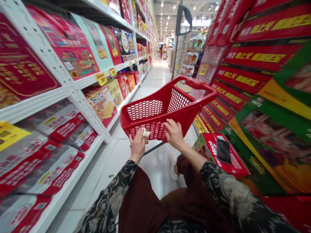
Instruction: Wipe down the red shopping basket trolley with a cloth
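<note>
Nearest are the person's dark trousers (141,200) and the patterned sleeves (111,194) on both arms, with a white shoe (173,166) on the pale tiled floor (107,168). A little further out, the left hand (137,145) has its fingers closed on a crumpled white wad (145,133), held at the near side of the red basket (167,116). The right hand (174,133) is at the same side, further right, its fingers bent and slightly apart; whether their tips press on the plastic I cannot tell. The basket stands tilted in the aisle in front of the person, its handle (201,86) at the upper right. To the right, a black phone (223,151) lies on a red box (211,145), beside big green boxes (255,103). Behind these rise stacked red cartons (240,77). Along the left, white shelves (85,81) carry packaged goods and yellow price tags (100,78). Far down the aisle is another person (161,51), too small to make out.
</note>
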`<state>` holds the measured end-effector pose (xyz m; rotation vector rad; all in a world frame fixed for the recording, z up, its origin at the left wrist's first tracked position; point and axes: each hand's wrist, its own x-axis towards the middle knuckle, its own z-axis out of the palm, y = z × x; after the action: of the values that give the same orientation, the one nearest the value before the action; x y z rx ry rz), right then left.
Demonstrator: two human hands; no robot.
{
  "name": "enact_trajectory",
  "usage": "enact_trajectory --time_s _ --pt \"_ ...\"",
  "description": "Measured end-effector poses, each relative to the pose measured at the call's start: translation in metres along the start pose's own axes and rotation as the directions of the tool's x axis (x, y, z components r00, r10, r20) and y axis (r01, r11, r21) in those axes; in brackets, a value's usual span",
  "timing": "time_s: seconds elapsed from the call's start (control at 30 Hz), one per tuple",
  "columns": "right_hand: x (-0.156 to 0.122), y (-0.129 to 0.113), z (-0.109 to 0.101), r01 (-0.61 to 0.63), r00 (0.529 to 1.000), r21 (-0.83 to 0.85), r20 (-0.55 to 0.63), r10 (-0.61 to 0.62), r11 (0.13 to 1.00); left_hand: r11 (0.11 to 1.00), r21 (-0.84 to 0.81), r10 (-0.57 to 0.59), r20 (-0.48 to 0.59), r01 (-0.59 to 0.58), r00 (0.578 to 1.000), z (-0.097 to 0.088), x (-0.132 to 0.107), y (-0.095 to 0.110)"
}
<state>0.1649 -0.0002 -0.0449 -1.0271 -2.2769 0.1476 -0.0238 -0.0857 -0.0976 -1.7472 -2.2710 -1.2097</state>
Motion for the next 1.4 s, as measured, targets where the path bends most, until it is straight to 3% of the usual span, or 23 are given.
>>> enact_trajectory --time_s 0.07,0.1,0.2,0.3,0.37,0.43,0.5,0.53,0.6,0.67,0.73,0.8,0.87,0.9,0.93,1.0,1.07,1.13,1.2,1.4 --pt "-0.009 -0.022 0.022 -0.053 0.991 0.312 0.134 0.012 0.949 0.997 -0.08 -0.009 0.018 0.011 1.0 0.012 -0.002 0.02" --pt "-0.011 -0.03 0.032 -0.124 0.981 0.471 0.189 0.038 0.873 0.992 -0.126 -0.018 0.035 0.022 0.999 0.017 -0.002 0.03" --pt "-0.008 -0.04 0.053 -0.389 0.915 0.754 0.252 0.314 0.53 0.958 -0.282 -0.009 0.158 0.054 0.987 0.022 0.003 0.049" --pt "0.002 -0.032 0.058 -0.497 0.788 0.846 0.348 0.508 0.191 0.915 -0.39 -0.009 0.232 0.102 0.973 0.014 0.015 0.05" --pt "0.007 -0.025 0.057 -0.499 0.76 0.866 0.418 0.498 0.035 0.862 -0.435 -0.162 0.25 0.261 0.954 0.007 0.026 0.044" --pt "0.01 -0.021 0.054 -0.509 0.765 0.86 0.471 0.438 -0.035 0.725 -0.506 -0.302 0.377 0.468 0.876 0.001 0.035 0.04" --pt "0.009 -0.02 0.052 -0.544 0.774 0.838 0.48 0.412 0.047 0.556 -0.586 -0.305 0.515 0.589 0.801 -0.001 0.041 0.04" --pt "0.008 -0.02 0.05 -0.553 0.785 0.818 0.45 0.426 0.156 0.493 -0.62 -0.295 0.541 0.61 0.788 -0.001 0.043 0.041" --pt "0.003 -0.022 0.044 -0.498 0.844 0.737 0.291 0.451 0.457 0.427 -0.664 -0.355 0.501 0.614 0.789 -0.001 0.045 0.044" --pt "-0.003 -0.026 0.037 -0.326 0.939 0.586 0.109 0.327 0.742 0.416 -0.667 -0.446 0.443 0.618 0.778 -0.001 0.047 0.047" --pt "-0.008 -0.029 0.032 -0.094 0.995 0.445 0.057 0.076 0.891 0.408 -0.672 -0.449 0.441 0.618 0.777 -0.003 0.048 0.051" --pt "-0.01 -0.031 0.031 0.058 0.992 0.378 0.084 -0.096 0.924 0.403 -0.667 -0.373 0.506 0.627 0.778 -0.007 0.051 0.053" --pt "-0.009 -0.029 0.035 0.049 0.991 0.358 0.1 -0.091 0.932 0.463 -0.62 -0.276 0.577 0.633 0.768 -0.013 0.056 0.053" --pt "-0.007 -0.026 0.037 0.008 0.994 0.35 0.101 -0.046 0.937 0.544 -0.585 -0.26 0.564 0.602 0.784 -0.017 0.059 0.052" --pt "-0.004 -0.022 0.039 -0.042 0.995 0.339 0.1 0.008 0.94 0.655 -0.535 -0.262 0.5 0.533 0.825 -0.02 0.064 0.049" --pt "0.001 -0.01 0.041 -0.115 0.992 0.313 0.082 0.094 0.943 0.887 -0.334 -0.242 0.247 0.317 0.938 -0.024 0.075 0.04" --pt "0.006 0.003 0.041 -0.142 0.989 0.312 0.02 0.143 0.939 0.989 -0.021 -0.144 0.068 0.145 0.987 -0.025 0.085 0.03" --pt "0.006 0.017 0.041 -0.141 0.984 0.345 -0.05 0.168 0.928 0.974 0.22 -0.086 0.096 0.063 0.992 -0.022 0.093 0.021" --pt "0.003 0.03 0.044 -0.139 0.979 0.379 -0.089 0.186 0.915 0.941 0.336 -0.088 0.166 0.028 0.982 -0.018 0.098 0.015" --pt "-0.016 0.046 0.061 -0.122 0.981 0.364 -0.094 0.167 0.923 0.953 0.302 -0.06 0.259 -0.022 0.964 -0.007 0.105 0.018"
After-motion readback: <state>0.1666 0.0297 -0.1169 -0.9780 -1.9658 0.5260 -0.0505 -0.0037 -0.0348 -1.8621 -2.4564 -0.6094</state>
